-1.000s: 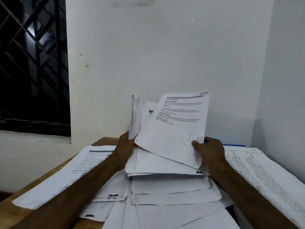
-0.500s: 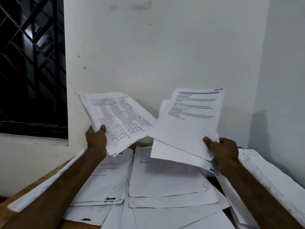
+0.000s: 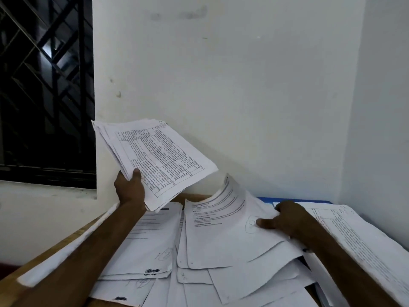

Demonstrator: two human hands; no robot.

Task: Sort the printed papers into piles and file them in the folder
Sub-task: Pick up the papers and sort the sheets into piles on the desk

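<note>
My left hand [image 3: 129, 188] grips a thick stack of printed table sheets [image 3: 159, 158] and holds it up, tilted, above the table's left half. My right hand [image 3: 285, 218] presses on a text sheet [image 3: 223, 231] lying on the middle pile, thumb on a pen circle; the sheet's far edge curls upward. Loose printed papers [image 3: 150, 247] overlap across the wooden table [image 3: 8, 284]. Another pile of table sheets [image 3: 358, 244] lies at the right. A blue folder [image 3: 265, 199] shows only as a strip behind the papers by the wall.
A white wall stands right behind the table and another closes the right side. A dark window with a metal grille [image 3: 44, 85] is at the upper left. The table's left edge runs diagonally toward me.
My left hand lifted the table-sheet stack away from the text sheets and out to the left. My right hand brought its text sheets down from the air onto the middle pile.
</note>
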